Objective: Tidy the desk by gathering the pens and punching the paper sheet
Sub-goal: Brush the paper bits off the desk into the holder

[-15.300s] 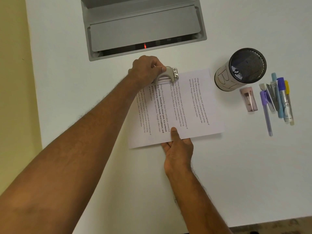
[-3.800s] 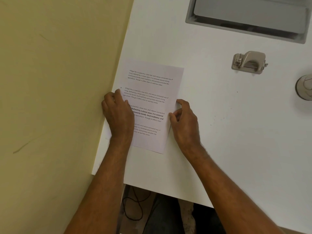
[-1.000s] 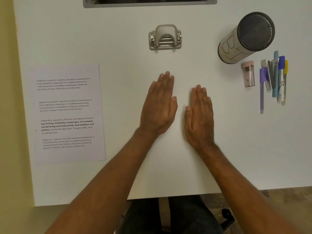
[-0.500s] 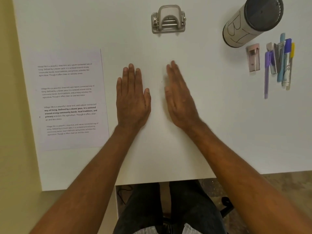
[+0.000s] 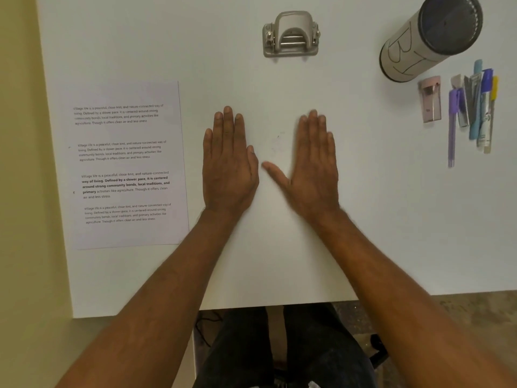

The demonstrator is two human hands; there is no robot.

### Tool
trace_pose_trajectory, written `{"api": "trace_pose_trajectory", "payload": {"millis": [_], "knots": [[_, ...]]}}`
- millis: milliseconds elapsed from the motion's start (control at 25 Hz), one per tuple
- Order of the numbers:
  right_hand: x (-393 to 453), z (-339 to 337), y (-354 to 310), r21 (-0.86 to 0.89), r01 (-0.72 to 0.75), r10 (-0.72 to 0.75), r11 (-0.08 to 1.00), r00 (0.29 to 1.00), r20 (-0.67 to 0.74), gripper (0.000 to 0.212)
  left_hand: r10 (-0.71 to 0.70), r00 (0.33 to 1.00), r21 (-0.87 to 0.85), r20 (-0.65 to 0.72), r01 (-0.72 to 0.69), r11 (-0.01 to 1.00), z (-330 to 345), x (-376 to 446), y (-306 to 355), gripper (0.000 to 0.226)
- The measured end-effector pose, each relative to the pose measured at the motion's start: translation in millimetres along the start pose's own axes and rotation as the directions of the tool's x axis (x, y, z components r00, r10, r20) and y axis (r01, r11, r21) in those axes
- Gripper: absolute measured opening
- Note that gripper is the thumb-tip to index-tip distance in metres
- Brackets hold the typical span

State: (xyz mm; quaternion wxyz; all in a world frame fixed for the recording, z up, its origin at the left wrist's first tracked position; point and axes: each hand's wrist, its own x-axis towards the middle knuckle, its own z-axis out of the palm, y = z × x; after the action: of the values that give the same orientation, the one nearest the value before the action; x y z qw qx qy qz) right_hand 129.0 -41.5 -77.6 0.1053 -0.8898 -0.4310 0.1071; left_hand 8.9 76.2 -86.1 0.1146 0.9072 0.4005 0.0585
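Resting flat and empty, both hands (image 5: pixel 270 172) lie palm-down on the desk (image 5: pixel 279 261); the pens (image 5: pixel 475 107) overlap, uncountable.

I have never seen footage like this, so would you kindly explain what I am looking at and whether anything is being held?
There is no machine here: a person wears a camera on the head, looking down at a white desk. The left hand and right hand lie flat and open on it, holding nothing. A printed paper sheet lies to the left, a hole punch at the top, and at the right a pen holder beside loose pens and a small pink item.
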Motion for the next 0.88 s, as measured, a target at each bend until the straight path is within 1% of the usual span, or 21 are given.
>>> {"api": "trace_pose_trajectory", "payload": {"millis": [160, 240, 280, 320, 440, 520, 600, 680, 760, 800, 880], "knots": [[43.8, 1.0, -4.9, 0.045, 0.020, -0.018, 0.999, 0.999, -0.042, 0.086, -0.005, 0.999, -0.029, -0.036, 0.004, 1.000, 3.0, -0.7, -2.5, 0.055], [39.2, -1.1, -2.9, 0.136, 0.015, -0.010, 0.991, 0.999, -0.036, 0.078, 0.000, 0.999, -0.032, -0.052, -0.002, 0.999, 4.7, -1.1, -3.0, 0.054], [29.3, -2.0, -2.5, 0.167, 0.015, -0.011, 0.986, 1.000, -0.029, 0.077, 0.004, 0.998, -0.035, -0.056, -0.005, 0.999, 5.1, -1.3, -3.1, 0.054], [16.7, -1.4, -3.2, 0.153, 0.024, -0.021, 0.988, 1.000, -0.023, 0.079, 0.006, 0.999, -0.036, -0.054, -0.008, 0.999, 5.6, -1.4, -3.2, 0.054], [-6.8, 4.4, -9.8, -0.001, 0.045, -0.045, 0.999, 0.999, -0.006, 0.094, 0.004, 0.999, -0.011, -0.046, -0.005, 1.000, 6.1, -1.1, -4.1, 0.054], [8.0, 6.3, -15.0, -0.009, 0.001, -0.001, 1.000, 0.999, -0.034, 0.098, 0.008, 0.999, 0.002, -0.046, -0.008, 1.000, 6.4, -1.2, -3.7, 0.054], [31.8, 5.3, -16.9, 0.021, -0.028, 0.029, 0.999, 0.998, -0.053, 0.096, 0.007, 0.999, -0.008, -0.044, -0.007, 1.000, 5.7, -1.4, -3.0, 0.055], [50.0, 4.8, -16.3, 0.045, -0.027, 0.031, 0.999, 0.996, -0.081, 0.087, 0.003, 0.999, -0.013, -0.048, -0.004, 1.000, 5.6, -1.9, -2.5, 0.055], [58.2, 4.3, -16.7, 0.068, -0.039, 0.046, 0.997, 0.993, -0.111, 0.071, 0.005, 0.999, -0.005, -0.045, -0.006, 1.000, 6.2, -2.1, -3.0, 0.055], [58.9, 3.1, -15.9, 0.107, -0.034, 0.048, 0.994, 0.991, -0.128, 0.064, 0.006, 0.999, -0.003, -0.045, -0.006, 1.000, 6.0, -2.3, -2.8, 0.055], [50.1, -2.9, -12.6, 0.276, -0.017, 0.062, 0.961, 0.986, -0.157, 0.057, 0.005, 0.999, -0.002, -0.046, -0.005, 1.000, 5.3, -2.2, -2.4, 0.055]]}}
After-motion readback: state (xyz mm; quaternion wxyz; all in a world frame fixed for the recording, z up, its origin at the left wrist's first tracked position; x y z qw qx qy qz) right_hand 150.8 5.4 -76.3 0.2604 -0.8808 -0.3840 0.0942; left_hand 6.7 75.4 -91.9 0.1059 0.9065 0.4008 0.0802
